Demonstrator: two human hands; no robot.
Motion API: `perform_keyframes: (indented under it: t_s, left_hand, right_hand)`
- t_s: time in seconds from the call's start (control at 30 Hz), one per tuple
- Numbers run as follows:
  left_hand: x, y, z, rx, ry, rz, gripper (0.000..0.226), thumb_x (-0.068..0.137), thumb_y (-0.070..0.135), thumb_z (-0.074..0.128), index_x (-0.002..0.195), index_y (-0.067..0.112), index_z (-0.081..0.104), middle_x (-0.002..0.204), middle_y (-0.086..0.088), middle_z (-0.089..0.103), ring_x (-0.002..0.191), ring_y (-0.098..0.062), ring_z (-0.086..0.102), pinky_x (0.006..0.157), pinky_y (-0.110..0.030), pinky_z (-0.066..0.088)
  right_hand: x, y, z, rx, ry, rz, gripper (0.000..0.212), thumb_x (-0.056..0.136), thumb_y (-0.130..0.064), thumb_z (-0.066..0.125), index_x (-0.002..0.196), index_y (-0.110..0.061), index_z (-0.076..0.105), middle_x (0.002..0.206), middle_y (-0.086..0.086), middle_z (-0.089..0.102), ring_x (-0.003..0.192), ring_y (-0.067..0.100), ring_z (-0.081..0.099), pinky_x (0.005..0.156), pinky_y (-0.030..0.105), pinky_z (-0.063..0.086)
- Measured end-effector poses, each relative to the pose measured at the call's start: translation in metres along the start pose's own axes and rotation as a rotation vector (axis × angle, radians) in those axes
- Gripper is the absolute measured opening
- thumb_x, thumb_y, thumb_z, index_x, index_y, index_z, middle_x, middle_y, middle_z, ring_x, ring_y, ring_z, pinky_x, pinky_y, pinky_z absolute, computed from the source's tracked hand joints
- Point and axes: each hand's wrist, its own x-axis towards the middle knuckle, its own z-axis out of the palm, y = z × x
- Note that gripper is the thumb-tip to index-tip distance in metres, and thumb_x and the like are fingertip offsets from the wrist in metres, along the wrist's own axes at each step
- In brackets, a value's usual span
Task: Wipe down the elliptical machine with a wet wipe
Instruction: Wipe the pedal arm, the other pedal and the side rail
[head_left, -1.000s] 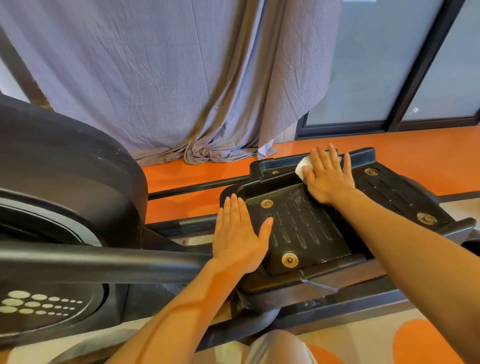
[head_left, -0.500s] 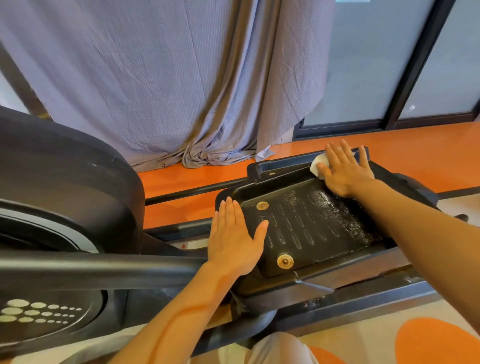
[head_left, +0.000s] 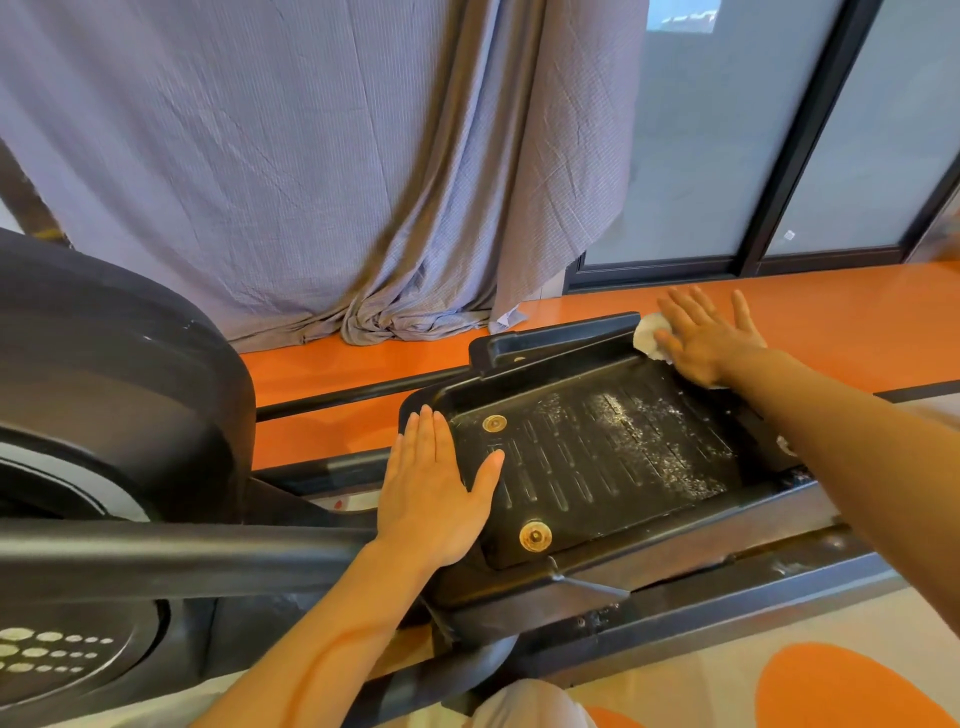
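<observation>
Under the right hand (head_left: 709, 340), at the far end of the pedal (head_left: 597, 457), lies the wet wipe (head_left: 649, 335), a small white wad pinned between the palm and the pedal's raised rim. Only its left edge shows, poking out beside the index finger; the rest is hidden beneath the hand. The fingers (head_left: 691, 306) are straight and spread, pointing away from the body, so the wipe is pressed flat rather than pinched.

From those fingers the pedal's long axis runs back and to the left, towards the left hand (head_left: 434, 488). A wet, streaky sheen covers the stretch of ribbed surface just near the right wrist, while the part beside the left hand looks dry and dull. Judging by that, the unwiped ground lies on the near-left side of the wipe, and the coming stroke would likely be a pull along the pedal's length in that direction.

The left hand rests flat on the pedal's opposite end, fingers straight and close together, thumb splayed out onto the ribbed surface, seemingly steadying the elliptical machine (head_left: 119, 395). The right arm is stretched long and reaches across; the left arm is bent and closer in.
</observation>
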Motion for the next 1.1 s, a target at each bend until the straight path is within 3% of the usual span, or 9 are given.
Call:
perform_keyframes:
  t_s: [0.13,0.27,0.37,0.5,0.7,0.9,1.1]
  left_hand:
    - [0.0,0.0,0.0,-0.007,-0.002,-0.009,0.087,0.095,0.069,0.013,0.157,0.013,-0.011,0.165,-0.003,-0.017,0.151,-0.017,-0.017,0.124,-0.036,-0.007]
    - [0.001,0.0,0.0,-0.008,0.003,-0.009,0.088,0.094,0.07,0.013,0.157,0.013,-0.011,0.165,-0.002,-0.016,0.151,-0.016,-0.017,0.123,-0.034,-0.008]
    - [0.001,0.0,0.0,-0.011,0.003,-0.013,0.088,0.094,0.07,0.013,0.157,0.013,-0.011,0.165,-0.002,-0.016,0.151,-0.016,-0.017,0.123,-0.033,-0.009]
    - [0.0,0.001,0.001,-0.011,0.01,-0.016,0.087,0.095,0.069,0.013,0.157,0.013,-0.011,0.165,-0.003,-0.016,0.151,-0.017,-0.017,0.123,-0.034,-0.008]
    - [0.0,0.002,0.001,-0.011,0.02,-0.014,0.086,0.096,0.068,0.015,0.157,0.012,-0.01,0.166,-0.003,-0.014,0.151,-0.016,-0.016,0.123,-0.034,-0.008]
    - [-0.001,0.0,0.0,-0.056,0.023,-0.007,0.084,0.097,0.067,0.014,0.157,0.013,-0.009,0.166,-0.002,-0.014,0.151,-0.014,-0.016,0.124,-0.034,-0.007]
    - [0.0,-0.002,0.001,-0.085,0.037,0.004,0.084,0.096,0.067,0.014,0.157,0.014,-0.008,0.166,-0.001,-0.014,0.151,-0.013,-0.016,0.123,-0.032,-0.008]
  right_hand:
    - [0.002,-0.007,0.01,0.063,0.07,-0.016,0.059,0.107,-0.037,0.015,0.156,-0.017,-0.01,0.163,0.001,-0.019,0.149,0.023,-0.02,0.118,0.049,-0.014]
    - [0.001,-0.008,0.012,0.059,0.046,-0.053,0.062,0.107,-0.037,0.02,0.156,-0.02,-0.013,0.162,0.0,-0.024,0.147,0.028,-0.025,0.117,0.049,-0.014]
    - [0.004,-0.008,0.011,-0.027,0.088,-0.068,0.059,0.107,-0.038,0.021,0.157,-0.02,-0.005,0.164,0.0,-0.015,0.148,0.028,-0.021,0.117,0.049,-0.014]
    - [0.004,-0.017,0.002,-0.131,0.114,-0.193,0.06,0.106,-0.042,0.025,0.157,-0.021,0.005,0.165,0.0,-0.002,0.15,0.025,-0.015,0.12,0.047,-0.009]
    - [0.008,-0.091,-0.006,-0.215,0.101,-0.449,0.057,0.105,-0.04,0.032,0.156,-0.021,0.015,0.165,0.001,0.005,0.151,0.025,-0.007,0.122,0.046,0.0]
    - [0.011,-0.082,-0.001,-0.186,0.108,-0.489,0.056,0.105,-0.042,0.028,0.156,-0.025,0.014,0.165,-0.001,0.007,0.152,0.023,-0.004,0.121,0.045,-0.001]
    - [0.011,-0.054,0.002,-0.161,0.119,-0.405,0.057,0.105,-0.042,0.023,0.157,-0.028,0.004,0.165,-0.002,0.0,0.151,0.022,-0.009,0.122,0.046,-0.002]
